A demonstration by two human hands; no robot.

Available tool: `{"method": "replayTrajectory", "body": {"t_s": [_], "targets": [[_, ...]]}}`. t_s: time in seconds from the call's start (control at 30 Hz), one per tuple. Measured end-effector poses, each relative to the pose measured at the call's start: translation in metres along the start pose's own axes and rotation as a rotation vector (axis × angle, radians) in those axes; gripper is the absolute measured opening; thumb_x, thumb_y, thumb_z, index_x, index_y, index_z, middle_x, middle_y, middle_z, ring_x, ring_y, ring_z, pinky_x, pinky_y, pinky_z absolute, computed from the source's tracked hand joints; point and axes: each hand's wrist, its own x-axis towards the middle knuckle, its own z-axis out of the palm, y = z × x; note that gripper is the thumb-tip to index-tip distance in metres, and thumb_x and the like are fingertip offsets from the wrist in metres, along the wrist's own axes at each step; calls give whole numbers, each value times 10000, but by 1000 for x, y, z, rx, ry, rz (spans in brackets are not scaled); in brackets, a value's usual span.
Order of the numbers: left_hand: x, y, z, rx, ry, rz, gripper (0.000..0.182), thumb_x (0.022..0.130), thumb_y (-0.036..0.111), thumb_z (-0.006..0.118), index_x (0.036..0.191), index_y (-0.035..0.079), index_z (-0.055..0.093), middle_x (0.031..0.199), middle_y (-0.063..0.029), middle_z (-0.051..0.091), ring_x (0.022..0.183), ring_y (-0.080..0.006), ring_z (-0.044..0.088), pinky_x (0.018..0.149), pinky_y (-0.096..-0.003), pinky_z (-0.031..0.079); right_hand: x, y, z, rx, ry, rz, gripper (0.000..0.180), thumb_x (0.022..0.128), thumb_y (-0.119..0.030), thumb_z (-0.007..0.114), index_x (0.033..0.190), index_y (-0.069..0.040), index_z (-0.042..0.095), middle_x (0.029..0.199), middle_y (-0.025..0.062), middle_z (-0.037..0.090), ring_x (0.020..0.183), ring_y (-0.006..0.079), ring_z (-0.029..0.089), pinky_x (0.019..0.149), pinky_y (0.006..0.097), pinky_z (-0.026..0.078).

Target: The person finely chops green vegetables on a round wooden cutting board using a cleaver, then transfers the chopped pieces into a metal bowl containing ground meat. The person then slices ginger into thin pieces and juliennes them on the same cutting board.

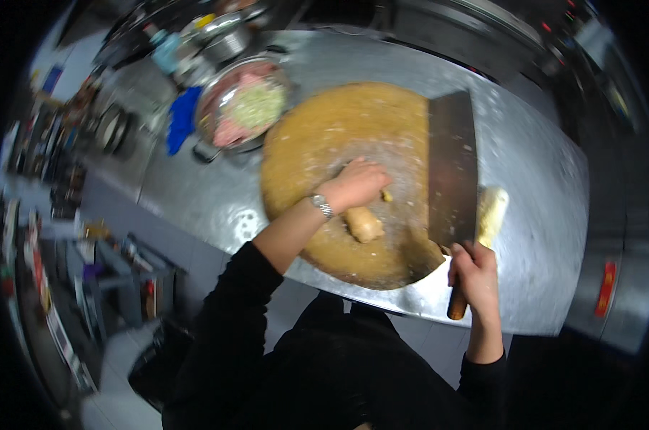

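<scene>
My right hand (475,271) grips the wooden handle of a large cleaver (453,166), whose broad blade lies over the right edge of a round wooden chopping board (308,134). My left hand (358,180), with a metal watch at the wrist, rests palm down near the board's middle. Its fingers are bent and blurred, and whether they hold anything cannot be told. A small yellowish piece (387,195) lies beside its fingertips. Below the hand is a knob of what looks like ginger (365,224). A pale, long vegetable (492,212) lies right of the blade.
A steel pot (199,121) with pink minced meat and chopped pale green vegetable stands left of the board, beside a blue cloth (182,119). More pots and bottles stand at the back left. The board rests on a steel table (534,215).
</scene>
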Motion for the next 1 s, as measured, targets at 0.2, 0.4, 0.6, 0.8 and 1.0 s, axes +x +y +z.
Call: {"method": "replayTrajectory", "body": {"t_s": [0.2, 0.4, 0.6, 0.8, 1.0], "targets": [[-159, 5, 2, -327, 896, -448, 97, 801, 67, 572, 885, 33, 537, 815, -114, 540, 732, -266, 556, 641, -351, 453, 42, 29, -9, 486, -97, 68, 143, 864, -145, 581, 791, -75, 480, 636, 15, 478, 458, 103, 456, 407, 240, 406], [-449, 88, 78, -10, 1223, -1504, 137, 824, 85, 584, 942, 34, 633, 797, -142, 615, 672, -246, 602, 610, -335, 490, 58, 31, 5, 939, -248, 156, 214, 971, -181, 470, 777, -102, 431, 666, -15, 416, 521, 62, 423, 433, 217, 403], [-657, 125, 119, 252, 226, -2208, 362, 789, 291, 685, 1015, 15, 628, 1009, -167, 610, 913, -370, 606, 763, -428, 516, 29, 19, 29, 1014, -163, 68, 195, 944, -134, 513, 768, -116, 431, 667, -41, 407, 531, 45, 376, 466, 179, 352], [-472, 55, 122, -223, 963, -1218, 332, 788, 60, 657, 1106, 5, 578, 1063, -178, 580, 979, -345, 562, 849, -401, 463, -15, 10, 43, 735, -24, -58, 116, 881, -131, 560, 815, -39, 533, 703, 45, 539, 582, 132, 519, 529, 278, 473], [-200, 81, 52, -144, 660, -253, 357, 768, 70, 663, 1115, 47, 583, 1231, -134, 504, 1092, -316, 521, 893, -398, 467, -33, 2, 31, 424, 102, -25, 105, 861, -67, 523, 765, -26, 531, 556, 26, 475, 437, 123, 450, 435, 269, 401]]}}
